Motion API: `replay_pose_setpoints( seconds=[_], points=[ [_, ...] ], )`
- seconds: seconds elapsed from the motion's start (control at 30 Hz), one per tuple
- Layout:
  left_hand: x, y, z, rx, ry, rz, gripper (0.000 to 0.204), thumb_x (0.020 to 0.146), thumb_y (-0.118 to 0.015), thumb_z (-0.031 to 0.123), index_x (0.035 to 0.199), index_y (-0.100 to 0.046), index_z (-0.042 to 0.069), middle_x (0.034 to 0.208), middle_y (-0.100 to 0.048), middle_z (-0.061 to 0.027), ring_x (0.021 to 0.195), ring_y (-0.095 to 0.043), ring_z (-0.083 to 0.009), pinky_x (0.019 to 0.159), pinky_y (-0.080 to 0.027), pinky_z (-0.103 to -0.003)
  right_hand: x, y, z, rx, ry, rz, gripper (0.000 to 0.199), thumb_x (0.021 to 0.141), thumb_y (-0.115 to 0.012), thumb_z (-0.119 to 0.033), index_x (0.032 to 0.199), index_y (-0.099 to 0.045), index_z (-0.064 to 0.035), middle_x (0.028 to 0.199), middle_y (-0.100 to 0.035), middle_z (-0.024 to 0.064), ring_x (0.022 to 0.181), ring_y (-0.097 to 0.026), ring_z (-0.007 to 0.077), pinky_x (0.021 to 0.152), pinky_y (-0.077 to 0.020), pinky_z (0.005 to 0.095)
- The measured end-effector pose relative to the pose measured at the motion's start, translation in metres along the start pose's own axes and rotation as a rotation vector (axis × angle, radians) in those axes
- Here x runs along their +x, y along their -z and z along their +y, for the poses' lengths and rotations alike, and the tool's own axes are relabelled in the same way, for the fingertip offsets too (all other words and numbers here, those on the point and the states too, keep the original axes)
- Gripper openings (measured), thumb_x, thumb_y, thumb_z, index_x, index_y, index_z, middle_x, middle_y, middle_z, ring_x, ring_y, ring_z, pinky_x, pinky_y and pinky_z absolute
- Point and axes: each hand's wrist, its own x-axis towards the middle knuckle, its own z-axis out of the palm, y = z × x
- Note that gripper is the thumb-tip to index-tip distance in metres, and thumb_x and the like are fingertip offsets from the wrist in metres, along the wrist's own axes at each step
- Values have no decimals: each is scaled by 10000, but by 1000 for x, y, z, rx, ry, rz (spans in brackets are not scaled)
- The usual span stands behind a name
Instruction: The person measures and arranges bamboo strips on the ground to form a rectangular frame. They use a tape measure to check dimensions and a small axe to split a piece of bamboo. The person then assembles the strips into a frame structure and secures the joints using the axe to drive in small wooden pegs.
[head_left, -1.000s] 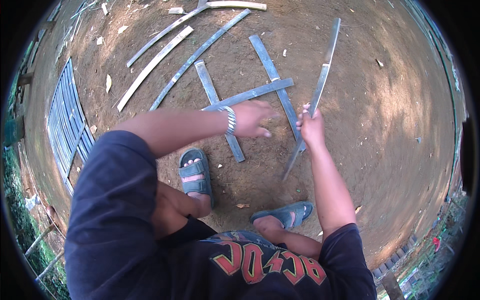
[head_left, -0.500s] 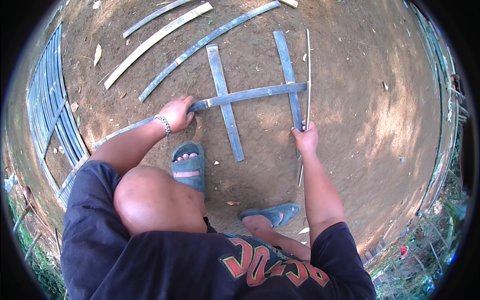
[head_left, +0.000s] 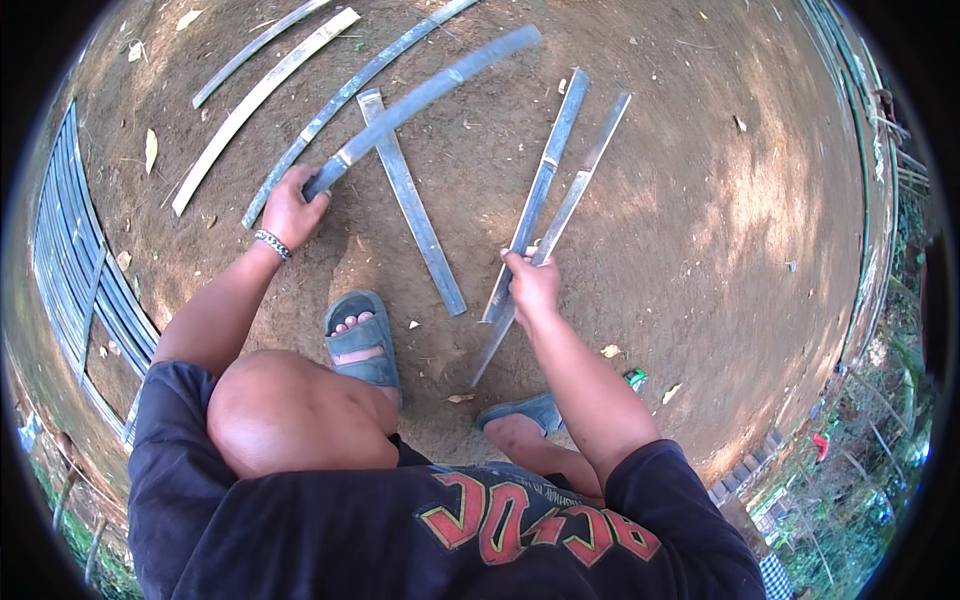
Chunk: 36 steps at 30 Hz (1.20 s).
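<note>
One long strip [head_left: 425, 96] clasped by its near end in left fingers [head_left: 319, 204], slanting far-right, a second strip [head_left: 584, 180] gripped in right fingers [head_left: 512, 262], perhaps with a third strip [head_left: 549, 162] just left.

Big red letters [head_left: 543, 530] with yellow edges stand on the dark shirt [head_left: 320, 530], lower middle of the frame; above them runs smaller, pale lettering [head_left: 537, 491].

Open soil [head_left: 468, 190] flanks the obstructing middle slat [head_left: 411, 205].
</note>
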Motion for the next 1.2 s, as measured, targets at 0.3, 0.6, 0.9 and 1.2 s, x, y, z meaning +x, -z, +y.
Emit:
replay_pose_setpoints(
  seconds=[0.3, 0.6, 0.9, 1.2],
  points=[
    [12, -7, 62, 99, -313, -5, 457, 832, -708, 144, 1262, -600, 36, 1268, -567, -193, 1195, -552, -372, 1039, -452, -428, 0, -17, -28, 288, -54, 96, 423, 916, -733, -210, 1176, -425, -80, 898, -537, 45, 538, -487, 104, 435, -404, 267],
    [23, -51, 154, 329, -514, -735, 546, 860, -705, 273, 1324, -536, 38, 1233, -564, -204, 1160, -587, -378, 1007, -485, -452, 16, 33, -1, 157, 15, 199, 330, 996, -607, -249, 1198, -430, -58, 834, -544, 50, 563, -539, 114, 462, -447, 275],
    [-5, -154, 223, 364, -288, -482, 715, 844, -732, 263, 1445, -381, 99, 1301, -470, -187, 1181, -576, -369, 982, -508, -453, 17, 68, 37, -120, 105, 607, 387, 925, -659, -244, 1204, -525, -12, 934, -669, 172, 839, -661, 333, 798, -510, 442],
    [-14, -174, 227, 381, -296, -457, 730, 804, -732, 187, 1441, -381, 116, 1291, -480, -188, 1134, -598, -394, 943, -522, -479, 7, 162, 47, -558, 140, 678, 611, 896, -661, -370, 1409, -470, -99, 1377, -449, 188, 1317, -431, 376, 1084, -365, 504]
  ],
)
